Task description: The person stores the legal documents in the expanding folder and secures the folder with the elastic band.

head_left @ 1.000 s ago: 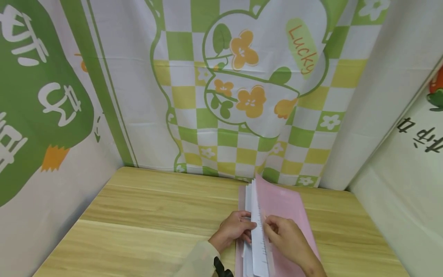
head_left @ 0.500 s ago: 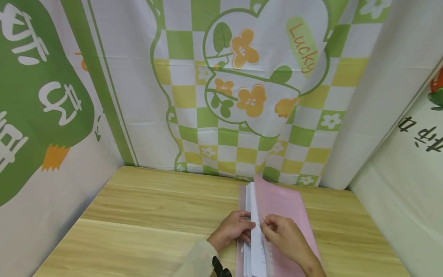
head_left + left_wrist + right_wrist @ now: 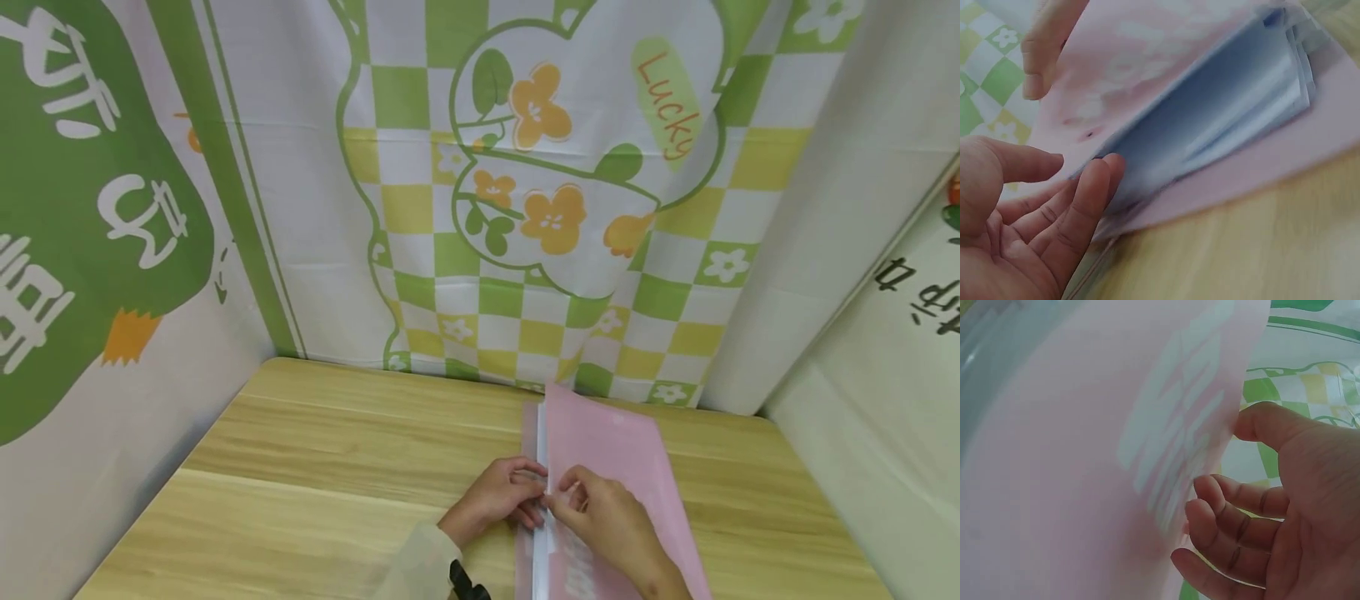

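Note:
A pink folder [image 3: 637,450] lies on the table, its front cover lifted at the left edge over a bundle of clear-sleeved white pages [image 3: 541,542]. My left hand [image 3: 501,496] is at that left side. In the left wrist view, the edge of the pages [image 3: 1235,100] runs between its thumb and curled fingers. My right hand [image 3: 607,517] pinches the free edge of the cover, close to the left fingertips. Seen from the right wrist, the cover [image 3: 1085,475] bows beside the right hand's thumb and bent fingers. Pale lettering shows on the cover.
The wood-grain table [image 3: 337,433] extends left and right of the folder. A green-and-white checked cloth [image 3: 450,267] hangs at the table's back edge, and printed cloth [image 3: 225,292] also hangs at both sides. A black strap [image 3: 467,581] is at the left sleeve.
The right hand has moved slightly left with the cover, which now lies over the printed page that was showing. The left hand stays at the pages' edge. The head view has shifted slightly.

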`<state>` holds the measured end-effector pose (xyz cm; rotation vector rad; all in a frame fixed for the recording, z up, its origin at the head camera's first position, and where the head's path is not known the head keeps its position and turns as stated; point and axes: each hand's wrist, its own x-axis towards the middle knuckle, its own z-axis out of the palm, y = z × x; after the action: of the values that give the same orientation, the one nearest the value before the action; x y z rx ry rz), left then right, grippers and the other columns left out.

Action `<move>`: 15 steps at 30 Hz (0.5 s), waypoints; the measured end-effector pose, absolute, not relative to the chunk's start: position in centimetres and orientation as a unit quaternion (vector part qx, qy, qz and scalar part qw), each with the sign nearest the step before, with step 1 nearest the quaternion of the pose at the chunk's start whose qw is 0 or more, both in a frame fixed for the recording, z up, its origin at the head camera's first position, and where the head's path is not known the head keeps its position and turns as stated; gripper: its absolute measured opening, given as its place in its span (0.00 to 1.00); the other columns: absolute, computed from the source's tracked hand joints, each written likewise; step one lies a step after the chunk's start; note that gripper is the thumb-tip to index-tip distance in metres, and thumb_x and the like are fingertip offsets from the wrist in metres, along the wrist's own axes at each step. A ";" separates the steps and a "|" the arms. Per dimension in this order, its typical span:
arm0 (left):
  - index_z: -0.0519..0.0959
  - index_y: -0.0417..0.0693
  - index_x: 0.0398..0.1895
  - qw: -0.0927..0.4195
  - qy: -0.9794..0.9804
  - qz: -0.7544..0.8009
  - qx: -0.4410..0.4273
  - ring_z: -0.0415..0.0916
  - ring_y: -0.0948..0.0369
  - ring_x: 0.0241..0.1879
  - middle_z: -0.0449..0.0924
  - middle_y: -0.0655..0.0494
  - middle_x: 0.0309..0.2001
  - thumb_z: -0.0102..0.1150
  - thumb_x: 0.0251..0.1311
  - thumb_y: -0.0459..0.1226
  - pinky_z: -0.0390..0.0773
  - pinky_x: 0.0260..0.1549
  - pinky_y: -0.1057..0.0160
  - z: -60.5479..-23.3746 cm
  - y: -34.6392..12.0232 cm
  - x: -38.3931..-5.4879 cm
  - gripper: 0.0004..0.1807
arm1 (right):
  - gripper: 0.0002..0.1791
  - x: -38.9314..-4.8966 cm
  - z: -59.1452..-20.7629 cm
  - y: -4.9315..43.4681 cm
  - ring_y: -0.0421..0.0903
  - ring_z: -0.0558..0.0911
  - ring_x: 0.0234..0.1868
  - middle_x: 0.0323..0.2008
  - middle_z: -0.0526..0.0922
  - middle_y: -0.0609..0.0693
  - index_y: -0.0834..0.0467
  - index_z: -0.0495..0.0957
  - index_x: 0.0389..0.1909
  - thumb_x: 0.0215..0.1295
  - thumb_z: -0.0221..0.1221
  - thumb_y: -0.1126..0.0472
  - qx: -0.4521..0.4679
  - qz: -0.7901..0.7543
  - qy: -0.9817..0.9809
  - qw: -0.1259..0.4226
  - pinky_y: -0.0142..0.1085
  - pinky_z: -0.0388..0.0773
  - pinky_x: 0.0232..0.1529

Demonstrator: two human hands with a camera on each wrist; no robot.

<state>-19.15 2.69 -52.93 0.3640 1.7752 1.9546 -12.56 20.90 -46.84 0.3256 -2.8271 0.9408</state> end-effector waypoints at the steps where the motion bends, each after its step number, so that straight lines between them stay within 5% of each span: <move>1: 0.79 0.35 0.54 0.233 0.652 0.708 0.139 0.81 0.58 0.20 0.86 0.43 0.32 0.60 0.70 0.29 0.83 0.21 0.62 -52.9 2.5 -19.1 0.12 | 0.13 -12.5 -46.9 20.9 0.31 0.74 0.22 0.22 0.76 0.33 0.51 0.81 0.39 0.62 0.72 0.49 0.106 0.312 -0.941 0.071 0.32 0.72 0.23; 8: 0.79 0.35 0.52 0.210 0.684 0.677 0.170 0.80 0.58 0.22 0.84 0.43 0.32 0.56 0.72 0.30 0.82 0.19 0.62 -52.5 1.6 -18.9 0.10 | 0.17 -12.5 -47.2 20.9 0.37 0.78 0.33 0.34 0.79 0.39 0.50 0.82 0.42 0.61 0.72 0.44 0.075 0.325 -0.941 0.053 0.36 0.76 0.32; 15: 0.80 0.38 0.49 0.186 0.721 0.642 0.181 0.81 0.56 0.22 0.83 0.47 0.29 0.55 0.71 0.29 0.80 0.18 0.62 -52.6 1.0 -18.7 0.09 | 0.12 -12.4 -47.1 20.9 0.38 0.77 0.34 0.39 0.80 0.41 0.48 0.83 0.41 0.63 0.72 0.48 0.062 0.327 -0.941 0.065 0.36 0.74 0.32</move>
<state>-18.71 1.02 -52.55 0.5099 2.0315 1.8099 -12.38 20.91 -47.14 0.1872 -2.8404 0.9856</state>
